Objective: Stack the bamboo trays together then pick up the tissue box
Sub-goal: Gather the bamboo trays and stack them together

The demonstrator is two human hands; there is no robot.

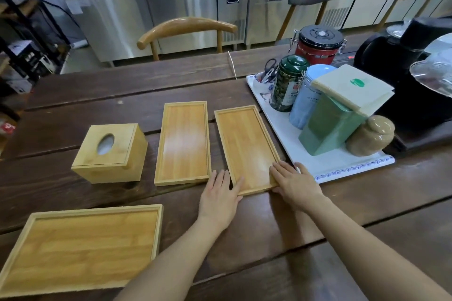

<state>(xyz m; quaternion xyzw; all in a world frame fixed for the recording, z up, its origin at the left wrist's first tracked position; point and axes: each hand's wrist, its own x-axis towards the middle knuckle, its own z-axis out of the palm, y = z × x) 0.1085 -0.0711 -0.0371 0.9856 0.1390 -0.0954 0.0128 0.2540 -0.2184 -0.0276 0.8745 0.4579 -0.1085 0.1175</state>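
Note:
Three bamboo trays lie flat on the dark wooden table (pixel 122 90). The right narrow tray (pixel 245 144) has both hands at its near end: my left hand (pixel 219 197) touches its near left corner, thumb over the rim, and my right hand (pixel 294 182) rests on its near right corner. Both hands are spread flat and neither lifts the tray. A second narrow tray (pixel 184 143) lies just left of it. A large tray (pixel 83 249) sits at the near left. The bamboo tissue box (pixel 110 153), with an oval slot on top, stands left of the narrow trays.
A white tray (pixel 288 139) at the right carries several tins and jars, with a green box (pixel 327 127) nearest my right hand. A black kettle set (pixel 403 95) stands further right. Wooden chairs (pixel 186 29) line the far table edge.

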